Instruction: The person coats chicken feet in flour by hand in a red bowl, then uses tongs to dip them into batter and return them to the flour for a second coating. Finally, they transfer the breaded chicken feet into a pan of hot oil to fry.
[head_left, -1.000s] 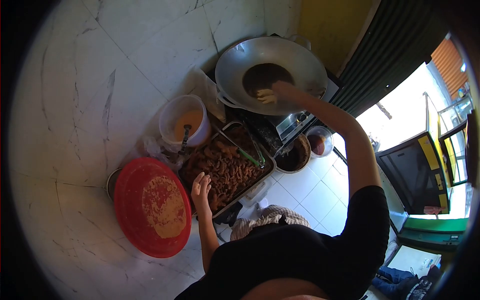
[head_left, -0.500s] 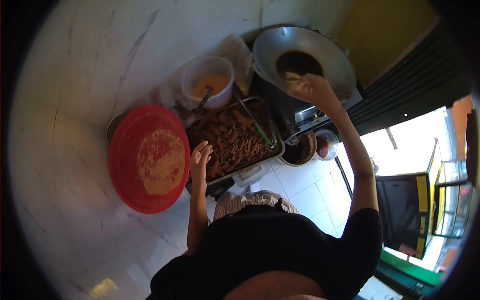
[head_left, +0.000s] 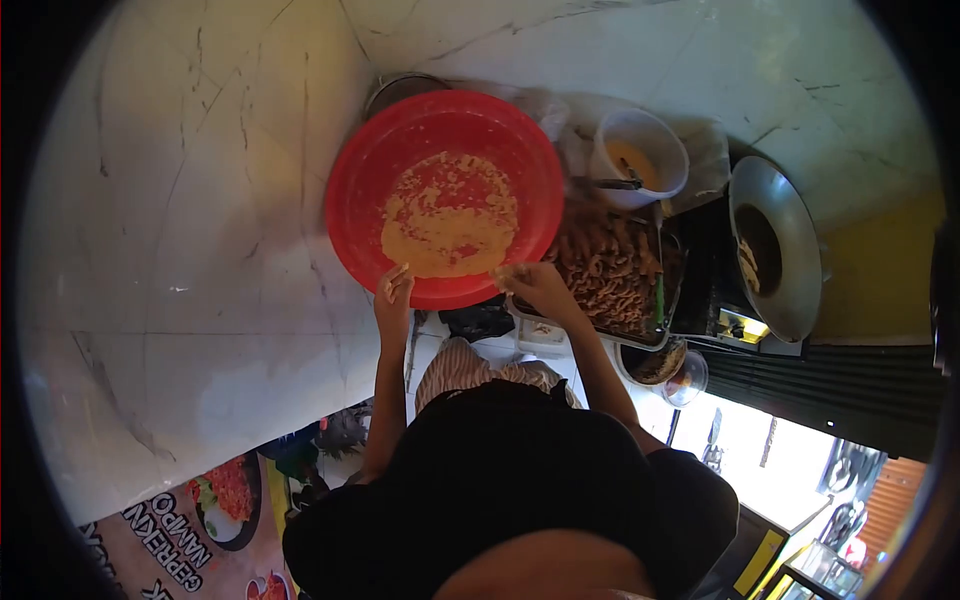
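Note:
A large red basin (head_left: 350,190) holds a patchy layer of yellowish, crumbly flour-like coating (head_left: 450,240). At its near rim, my left hand (head_left: 394,290) has fingers half curled and slightly apart, holding nothing visible; pale coating clings to the tips. To the right, my right hand (head_left: 540,288) reaches over the same rim with fingers drawn together. Its fingertips are coated yellowish, and what they hold, if anything, cannot be made out. Farther right, a pale battered piece (head_left: 748,265) lies in the dark oil of a metal wok (head_left: 800,250).
A tray of brown fried pieces (head_left: 610,285) sits right of the basin, with green-handled tongs (head_left: 660,298) on its edge. Behind it stands a white tub (head_left: 640,130) of orange liquid with a utensil inside. A marbled wall (head_left: 200,230) borders the left, above a food banner (head_left: 180,540).
My right hand has come back from over the wok to the basin's rim, and a pale piece now shows in the oil. The view has turned left. My left hand is now nearer the basin.

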